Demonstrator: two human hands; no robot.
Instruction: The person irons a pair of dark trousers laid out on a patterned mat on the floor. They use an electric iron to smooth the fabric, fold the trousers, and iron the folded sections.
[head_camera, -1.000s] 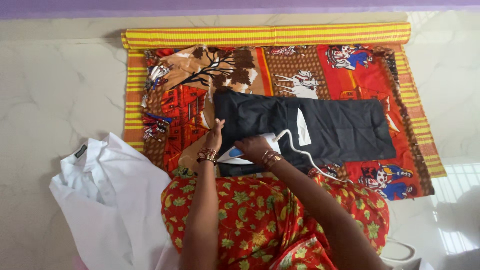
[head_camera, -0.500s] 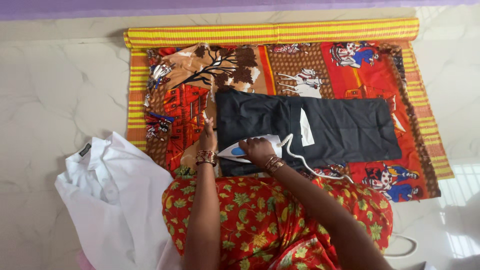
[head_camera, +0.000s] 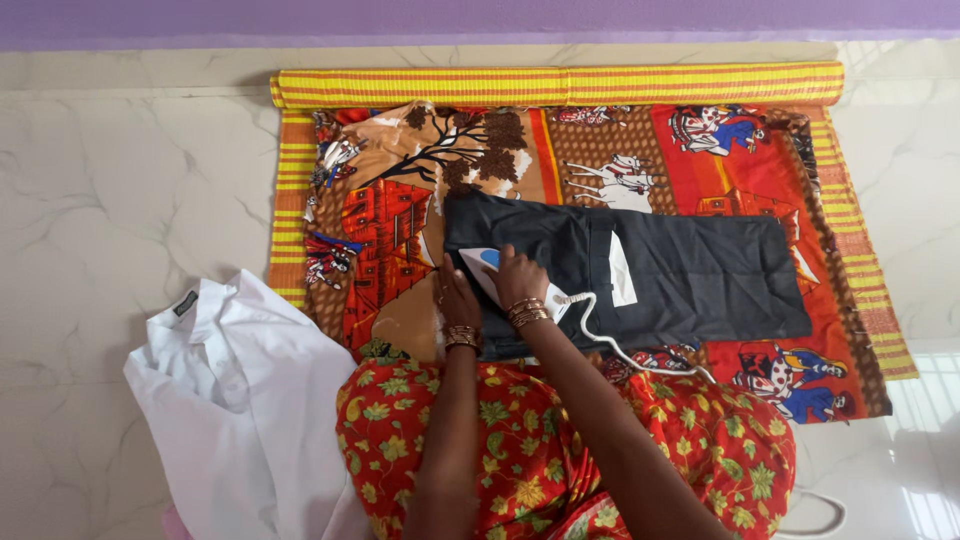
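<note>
2 hands: both at the left end of the black trousers (head_camera: 690, 275)
Right hand (head_camera: 518, 280): closed around the iron (head_camera: 490, 268)
Left hand (head_camera: 455, 300): laid flat at the trousers' left edge, on the patterned cloth (head_camera: 390, 220)

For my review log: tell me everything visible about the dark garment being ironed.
The dark garment is black, woven-looking cloth, lying flat and folded lengthwise on the patterned cloth, with a white label near its middle. The right hand holds a white-and-blue iron on its left end; the left hand rests at its left edge.
</note>
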